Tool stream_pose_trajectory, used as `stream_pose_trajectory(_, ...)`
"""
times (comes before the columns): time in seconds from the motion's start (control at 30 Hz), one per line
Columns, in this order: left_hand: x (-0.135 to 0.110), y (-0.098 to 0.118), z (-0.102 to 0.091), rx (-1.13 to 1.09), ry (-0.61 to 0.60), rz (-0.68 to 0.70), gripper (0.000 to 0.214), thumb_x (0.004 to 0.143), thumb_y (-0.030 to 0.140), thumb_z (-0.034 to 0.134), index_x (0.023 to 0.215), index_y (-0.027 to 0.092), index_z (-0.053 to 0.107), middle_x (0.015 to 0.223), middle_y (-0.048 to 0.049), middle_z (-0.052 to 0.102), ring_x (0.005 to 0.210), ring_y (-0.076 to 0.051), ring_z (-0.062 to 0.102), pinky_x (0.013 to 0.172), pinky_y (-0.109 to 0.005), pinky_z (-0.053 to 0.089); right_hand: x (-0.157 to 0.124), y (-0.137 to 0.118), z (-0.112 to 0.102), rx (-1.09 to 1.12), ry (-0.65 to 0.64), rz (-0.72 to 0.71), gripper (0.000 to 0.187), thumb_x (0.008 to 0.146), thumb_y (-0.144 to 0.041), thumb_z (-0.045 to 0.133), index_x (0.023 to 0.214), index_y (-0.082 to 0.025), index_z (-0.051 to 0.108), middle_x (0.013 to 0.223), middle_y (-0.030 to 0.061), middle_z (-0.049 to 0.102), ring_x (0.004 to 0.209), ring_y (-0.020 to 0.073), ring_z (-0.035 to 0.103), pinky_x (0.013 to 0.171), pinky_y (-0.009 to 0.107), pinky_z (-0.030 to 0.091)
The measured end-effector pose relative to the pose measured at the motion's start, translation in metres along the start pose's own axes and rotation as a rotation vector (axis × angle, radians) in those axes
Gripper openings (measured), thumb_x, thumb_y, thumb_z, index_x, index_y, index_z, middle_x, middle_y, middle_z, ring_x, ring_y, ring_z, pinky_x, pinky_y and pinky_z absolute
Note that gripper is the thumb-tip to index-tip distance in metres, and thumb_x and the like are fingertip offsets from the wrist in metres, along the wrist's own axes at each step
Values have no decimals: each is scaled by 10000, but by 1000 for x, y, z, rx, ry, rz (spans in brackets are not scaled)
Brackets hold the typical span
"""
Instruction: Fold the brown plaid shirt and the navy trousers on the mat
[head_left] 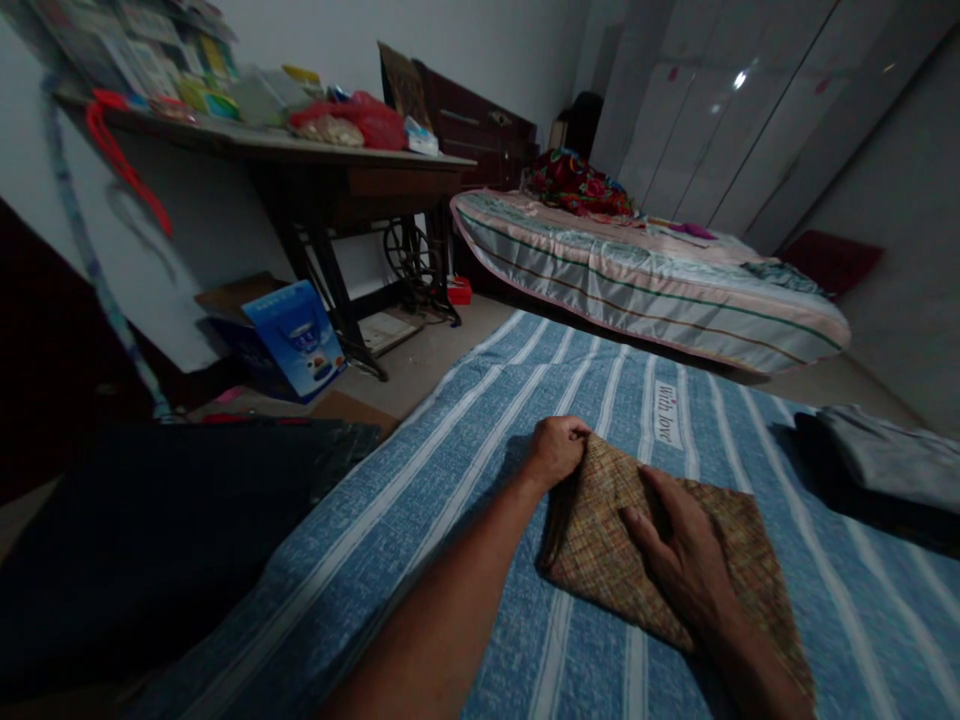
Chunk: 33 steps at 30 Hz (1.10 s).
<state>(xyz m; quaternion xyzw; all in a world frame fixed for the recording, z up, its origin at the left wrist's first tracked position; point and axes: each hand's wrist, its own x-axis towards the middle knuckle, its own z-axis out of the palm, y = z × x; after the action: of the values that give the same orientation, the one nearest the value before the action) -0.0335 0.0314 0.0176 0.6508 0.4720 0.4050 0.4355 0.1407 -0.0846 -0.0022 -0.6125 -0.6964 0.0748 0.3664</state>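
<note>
While a blue cover (420,480) with white stripes spreads across the whole foreground, a pale, glossy wardrobe (720,150) rises at the back right, catching a bright reflection. In front of it stands a bed (637,290) with a light, banded sheet, and a red floral blanket (577,185) is heaped near its headboard end. Against the wall at left, a worktop (442,159) on dark metal legs carries a crowd of small goods, among them a red plastic bag (367,118); a spoked wheel (412,250) shows underneath. Dark fabric (150,540) lies at the lower left, beside the striped cover. The checked brown cloth (600,540) is on that cover, right of centre and under both hands, folded in layers that show along its left side. Smaller in view, a stack of folded clothes (892,460), grey over black, sits at the right edge, and a blue box (296,340) stands on the floor before the worktop. The right hand (686,545) lies on top of the cloth, its thumb and forefinger apart; the left hand (556,450) is clamped on the far left corner. Smallest is a "With love" label (669,415) on the cover, just beyond the cloth.
</note>
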Motion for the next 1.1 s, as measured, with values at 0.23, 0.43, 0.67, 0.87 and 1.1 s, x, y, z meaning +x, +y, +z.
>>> stream_pose_trajectory(0.23, 3, -5, 0, 152, 55, 22, 206, 760, 141, 521, 586, 187, 622, 553, 38, 570, 612, -123, 552, 617, -211, 421, 2, -3, 0, -7, 12, -39, 528, 882, -533, 481, 1276, -182, 496, 1259, 111, 549, 1166, 284, 494, 993, 488, 401)
stream_pose_trajectory(0.43, 3, -6, -3, 196, -49, 107, 201, 695, 106, 598, 867, 182, 669, 708, 21, 653, 684, -128, 594, 652, -201, 432, 2, 1, 1, -39, 12, -80, 509, 893, -530, 479, 1268, -187, 503, 1262, 104, 548, 1167, 276, 493, 987, 480, 405)
stream_pose_trajectory(0.67, -8, 3, -3, 331, -9, 171, 155, 781, 135, 501, 727, 221, 618, 755, 3, 623, 788, -168, 568, 766, -245, 403, 5, 2, 2, -76, 42, -140, 506, 896, -531, 464, 1261, -184, 510, 1239, 116, 563, 1149, 291, 506, 968, 494, 408)
stream_pose_trajectory(0.87, -8, 5, -6, 382, -37, 206, 170, 831, 184, 466, 827, 243, 625, 831, -8, 640, 835, -177, 579, 790, -244, 400, 5, 2, 3, -84, 66, -152, 486, 902, -507, 478, 1262, -182, 511, 1245, 109, 562, 1170, 280, 494, 977, 475, 408)
stream_pose_trajectory(1.1, -5, 1, -6, 360, -59, 232, 334, 785, 163, 510, 1092, 257, 602, 957, -3, 652, 885, -168, 580, 814, -239, 415, 7, -1, 2, -84, 56, -168, 463, 906, -479, 473, 1261, -186, 514, 1258, 103, 556, 1183, 274, 487, 985, 472, 401)
